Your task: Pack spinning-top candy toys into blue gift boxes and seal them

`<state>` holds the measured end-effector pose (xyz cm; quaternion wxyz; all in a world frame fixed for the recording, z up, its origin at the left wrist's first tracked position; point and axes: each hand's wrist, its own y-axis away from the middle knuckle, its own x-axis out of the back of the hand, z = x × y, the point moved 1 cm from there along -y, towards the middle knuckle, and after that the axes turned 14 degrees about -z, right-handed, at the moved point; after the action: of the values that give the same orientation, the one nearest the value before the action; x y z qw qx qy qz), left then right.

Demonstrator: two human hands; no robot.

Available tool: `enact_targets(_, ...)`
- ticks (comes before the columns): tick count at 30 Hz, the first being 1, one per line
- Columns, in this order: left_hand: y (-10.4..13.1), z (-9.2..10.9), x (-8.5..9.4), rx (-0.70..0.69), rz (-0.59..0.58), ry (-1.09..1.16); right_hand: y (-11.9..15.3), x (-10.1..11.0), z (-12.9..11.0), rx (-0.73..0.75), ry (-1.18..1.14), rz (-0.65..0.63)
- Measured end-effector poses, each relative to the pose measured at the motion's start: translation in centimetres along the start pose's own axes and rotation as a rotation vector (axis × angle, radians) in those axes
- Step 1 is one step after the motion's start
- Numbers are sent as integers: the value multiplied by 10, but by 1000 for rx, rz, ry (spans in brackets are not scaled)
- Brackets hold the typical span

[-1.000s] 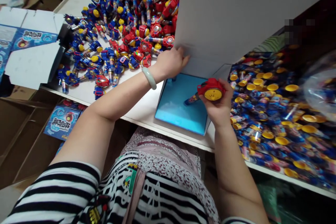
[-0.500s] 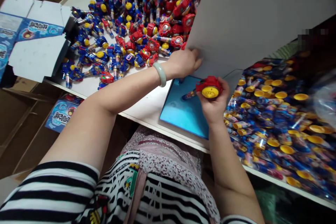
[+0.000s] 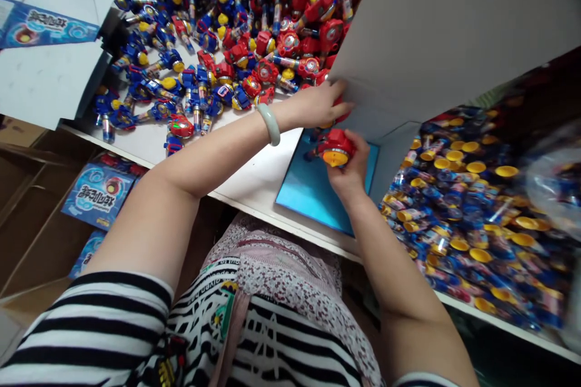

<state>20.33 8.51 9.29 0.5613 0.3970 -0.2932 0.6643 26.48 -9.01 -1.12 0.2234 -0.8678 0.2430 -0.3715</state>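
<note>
In my right hand (image 3: 348, 170) is a red plastic toy (image 3: 336, 140) with a round yellow cap facing me and a tube on its left. I hold it just over a bright blue panel (image 3: 313, 190), at the foot of a tall greyish-white cardboard panel (image 3: 445, 24). My left hand (image 3: 323, 103), with a pale green bangle on its wrist, is at the panel's lower left edge. Its fingers curl over another red toy (image 3: 344, 116), mostly hidden beneath them. Behind that hand, red toys (image 3: 267, 69) of the same kind lie heaped.
Blue toys (image 3: 158, 81) are spread left of the red heap on the white table (image 3: 245, 178). An open printed carton (image 3: 49, 27) stands at far left, with blue printed boxes (image 3: 97, 193) below the table edge. Yellow-capped tubes (image 3: 472, 224) cover the right side.
My right hand has moved left and slightly down with the red toy, closer to my left hand. A red toy now shows under my left fingers. The view has shifted slightly.
</note>
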Motion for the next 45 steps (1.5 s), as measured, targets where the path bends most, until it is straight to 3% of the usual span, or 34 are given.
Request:
enact_targets(4, -3, -13, -7, -60, 60, 86, -7, 7, -9, 14, 34, -94)
enact_targets(8, -3, -8, -15, -74, 71, 174, -5, 1, -10, -46, 63, -279)
enact_targets(11, -2, -2, -18, -98, 91, 253, 6, -3, -10, -82, 75, -285)
enact_targets(16, 1, 0, -17, -164, 33, 337, 7, 36, -14, -176, -31, -462)
enact_targets(18, 2, -2, -18, -172, 37, 368, -5, 53, -11, -230, -14, -333)
enact_targets(20, 5, -3, -20, -161, 85, 399, -22, 56, -4, -258, -1, -182)
enact_targets(25, 24, -6, -22, -251, 139, 401, -54, 22, 14, -221, -1, -219)
enact_targets(28, 39, -32, -21, -202, 223, 365, -52, 18, 22, -162, 42, -217)
enact_targets(31, 55, -83, -19, 164, 428, 265, -41, 24, 31, -119, 33, -174)
enact_targets(33, 62, -115, -21, 354, 421, 127, -35, 24, 35, -108, 23, -90)
enact_targets(35, 63, -134, -26, 400, 304, -6, -33, 21, 39, -105, 8, 9)
enact_targets(37, 59, -142, -32, 392, 193, -92, -34, 18, 41, -112, -22, 61)
enact_targets(40, 51, -141, -36, 389, 127, -148, -37, 16, 42, -125, -92, -4)
enact_targets(43, 52, -140, -35, 343, 177, -112, -34, 15, 40, -136, -160, -87)
enact_targets(45, 60, -143, -33, 335, 290, -27, -31, 13, 37, -160, -181, -33)
